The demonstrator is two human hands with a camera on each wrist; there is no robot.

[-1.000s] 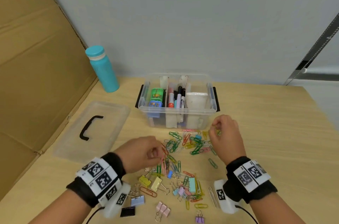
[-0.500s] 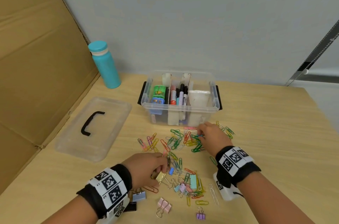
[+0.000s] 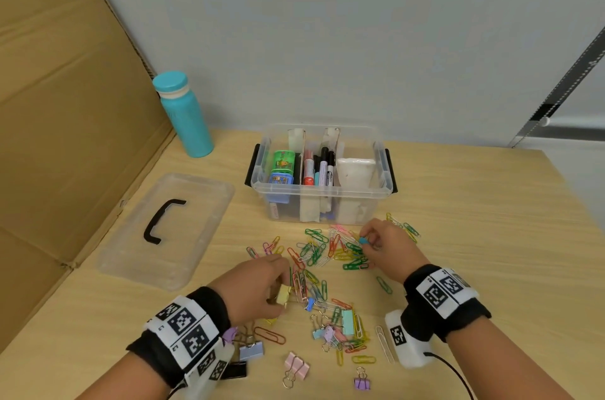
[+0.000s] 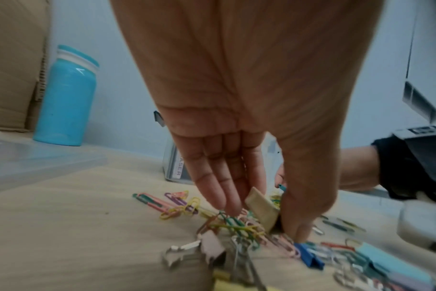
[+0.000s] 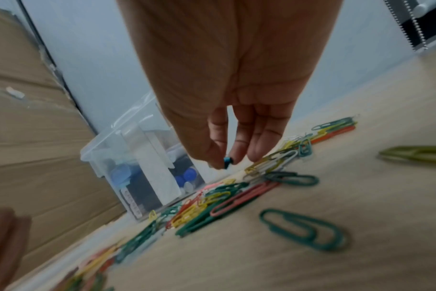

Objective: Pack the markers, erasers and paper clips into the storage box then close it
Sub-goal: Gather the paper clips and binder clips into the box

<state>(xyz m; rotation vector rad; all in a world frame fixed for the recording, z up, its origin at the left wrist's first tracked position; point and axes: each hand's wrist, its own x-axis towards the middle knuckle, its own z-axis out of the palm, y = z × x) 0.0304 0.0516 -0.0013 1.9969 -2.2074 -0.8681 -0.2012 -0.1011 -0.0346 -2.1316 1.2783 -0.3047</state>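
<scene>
The clear storage box (image 3: 322,195) stands open at the back of the table, with markers (image 3: 322,167) and erasers (image 3: 283,164) in its compartments. Coloured paper clips (image 3: 316,250) lie scattered in front of it. My left hand (image 3: 278,293) pinches a pale yellow binder clip (image 3: 283,294) just above the pile; the left wrist view shows the yellow binder clip (image 4: 261,208) between thumb and fingers. My right hand (image 3: 368,241) is low over the clips near the box front and pinches a small blue clip (image 3: 362,240), which the right wrist view shows as a blue clip (image 5: 227,162) at the fingertips.
The clear lid (image 3: 170,226) with a black handle lies flat to the left of the box. A teal bottle (image 3: 183,115) stands at the back left beside a cardboard wall (image 3: 65,137). Pastel binder clips (image 3: 296,367) lie near the front edge.
My left hand drew back toward me and lifted the yellow binder clip. My right hand came down onto the clips by the box and pinched a blue one.
</scene>
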